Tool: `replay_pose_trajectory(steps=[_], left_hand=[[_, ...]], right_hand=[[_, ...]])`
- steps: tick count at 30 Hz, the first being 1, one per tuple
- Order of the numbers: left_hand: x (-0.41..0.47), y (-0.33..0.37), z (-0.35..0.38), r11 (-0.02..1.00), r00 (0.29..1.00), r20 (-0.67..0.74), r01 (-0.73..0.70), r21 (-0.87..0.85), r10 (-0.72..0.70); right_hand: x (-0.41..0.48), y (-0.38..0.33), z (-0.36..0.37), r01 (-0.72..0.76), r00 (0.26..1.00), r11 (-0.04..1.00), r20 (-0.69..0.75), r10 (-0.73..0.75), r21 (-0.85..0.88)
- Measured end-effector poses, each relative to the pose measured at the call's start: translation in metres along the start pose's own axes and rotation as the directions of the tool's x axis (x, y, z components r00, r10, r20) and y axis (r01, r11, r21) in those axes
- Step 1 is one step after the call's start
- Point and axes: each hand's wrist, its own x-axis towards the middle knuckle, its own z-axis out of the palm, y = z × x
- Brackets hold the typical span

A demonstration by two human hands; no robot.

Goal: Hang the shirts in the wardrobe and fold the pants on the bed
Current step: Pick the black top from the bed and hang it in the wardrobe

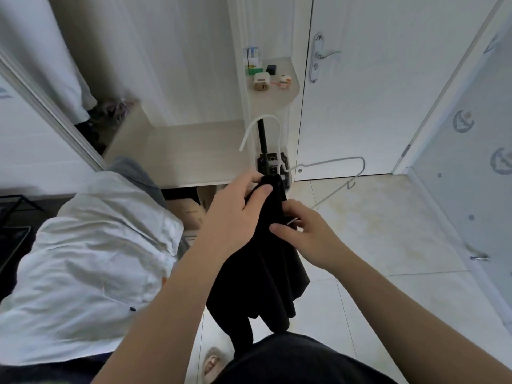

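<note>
- near the middle of the view, in front of the open wardrobe (191, 79), the black garment (263, 273) hung between both hands, above the floor and right of the white shirt (97, 245).
- the left hand (238, 206) had its fingers curled and clamped on the garment's top; the right hand (310, 236) pinched the cloth at its right side.
- its long axis ran up and down: the top pointed far, to the white hanger hook (260, 126), and the hem hung near the person.
- i judged that the cloth could slide off the hanger if one hand let go too early.
- the hook could also catch the black rod (263, 142) just beside it.
</note>
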Motion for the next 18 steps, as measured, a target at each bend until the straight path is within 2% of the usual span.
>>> replay_pose_trajectory(steps=[2,5,6,7,9,10,12,15,18], left_hand=[[-0.002,-0.005,0.003,1.000,1.000,0.000,0.018,-0.012,-0.018],[-0.003,-0.012,0.004,0.999,0.998,-0.043,0.036,-0.003,-0.036],[-0.004,-0.013,0.004,0.999,0.998,-0.053,0.041,-0.004,-0.042],[-0.005,-0.014,0.005,0.999,0.997,-0.060,0.049,-0.010,-0.050],[-0.007,-0.015,0.005,0.998,0.995,-0.075,0.065,-0.024,-0.067],[-0.008,-0.016,0.003,0.997,0.994,-0.082,0.065,-0.027,-0.067],[-0.009,-0.021,-0.005,0.998,0.995,-0.087,0.046,-0.034,-0.049],[-0.010,-0.029,-0.026,1.000,0.998,-0.055,-0.026,0.013,0.027],[-0.015,-0.035,-0.044,0.991,0.997,0.032,-0.079,0.104,0.076]], right_hand=[[0.003,0.002,-0.003,0.000,0.999,1.000,-0.033,0.001,0.012],[0.004,0.011,-0.004,-0.009,0.993,0.997,-0.119,-0.001,-0.082],[0.004,0.013,-0.006,-0.018,0.995,0.997,-0.103,0.010,-0.080],[0.004,0.017,-0.007,-0.045,0.998,0.997,-0.038,0.042,-0.063],[0.003,0.026,-0.008,-0.146,0.970,0.985,0.180,0.161,-0.093],[0.003,0.034,-0.008,-0.187,0.937,0.970,0.269,0.224,-0.156],[0.000,0.056,-0.011,-0.221,0.886,0.916,0.323,0.332,-0.336],[-0.005,0.088,-0.025,-0.187,0.893,0.761,0.215,0.395,-0.621],[-0.008,0.110,-0.047,-0.103,0.953,0.637,0.109,0.284,-0.764]])
